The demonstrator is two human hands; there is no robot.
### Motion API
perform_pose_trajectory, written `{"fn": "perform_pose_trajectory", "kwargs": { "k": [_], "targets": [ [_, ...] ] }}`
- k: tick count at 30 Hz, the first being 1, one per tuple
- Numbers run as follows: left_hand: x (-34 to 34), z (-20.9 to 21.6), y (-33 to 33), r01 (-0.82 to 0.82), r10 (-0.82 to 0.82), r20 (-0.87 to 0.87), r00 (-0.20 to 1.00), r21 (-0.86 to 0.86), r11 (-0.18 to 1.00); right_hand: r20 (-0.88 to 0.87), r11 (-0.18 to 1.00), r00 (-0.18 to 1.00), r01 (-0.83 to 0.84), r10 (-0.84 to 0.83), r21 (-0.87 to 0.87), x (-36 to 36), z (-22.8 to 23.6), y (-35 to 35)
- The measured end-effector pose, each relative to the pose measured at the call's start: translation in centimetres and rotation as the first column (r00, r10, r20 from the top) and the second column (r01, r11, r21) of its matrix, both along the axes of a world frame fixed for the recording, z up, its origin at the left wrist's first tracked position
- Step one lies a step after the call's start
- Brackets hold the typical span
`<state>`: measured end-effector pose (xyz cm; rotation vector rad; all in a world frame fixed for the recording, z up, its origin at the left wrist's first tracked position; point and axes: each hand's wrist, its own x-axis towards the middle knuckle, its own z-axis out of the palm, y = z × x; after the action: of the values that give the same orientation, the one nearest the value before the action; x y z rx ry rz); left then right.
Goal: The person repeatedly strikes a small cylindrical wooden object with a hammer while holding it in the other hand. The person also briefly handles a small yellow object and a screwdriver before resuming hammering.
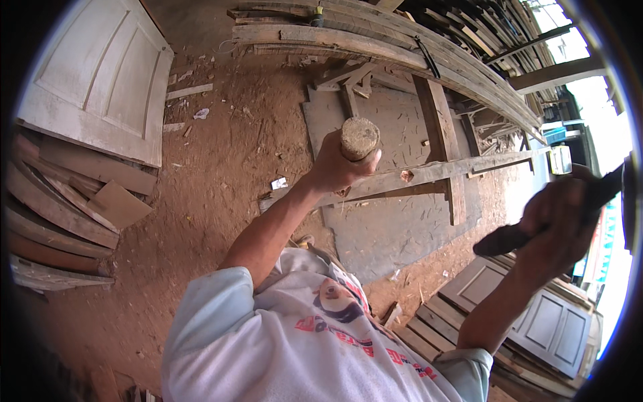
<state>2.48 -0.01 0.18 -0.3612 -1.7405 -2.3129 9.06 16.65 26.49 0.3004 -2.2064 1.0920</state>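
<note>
My left hand [333, 167] is closed around the thick wooden handle of what looks like a chisel [360, 139], its round, worn butt end facing up. The blade is hidden below the hand. Beneath it runs a long wooden beam [469, 166] with a cut hole [406, 175] in its face; part of another cut shows just under my fist. At the far right my right hand [557, 218] is raised, gripping the dark handle of a hammer [501, 241]. The hammer's head is cut off and dark at the picture's right rim.
Long planks [375, 43] lie stacked on supports ahead. A crosswise timber [442, 134] meets the beam above a grey sheet [375, 234] on the dirt floor. A panelled door [100, 74] and curved boards [60, 201] stand left; grey panels [549, 328] lie lower right.
</note>
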Motion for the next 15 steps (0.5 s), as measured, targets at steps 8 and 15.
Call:
{"fn": "perform_pose_trajectory", "kwargs": {
  "k": [8,15],
  "targets": [
    [0.0,-0.5,0.3,0.001,-0.006,0.051,0.999,0.103,0.995,0.660,0.630,0.745,-0.469,-0.094,0.619,-0.3,-6.5,0.7],
    [-1.4,-2.6,-0.1,0.014,-0.004,-0.068,0.998,0.140,0.990,0.190,0.990,0.980,-0.075,0.052,0.116,-2.1,0.2,0.0]
  ]
}}
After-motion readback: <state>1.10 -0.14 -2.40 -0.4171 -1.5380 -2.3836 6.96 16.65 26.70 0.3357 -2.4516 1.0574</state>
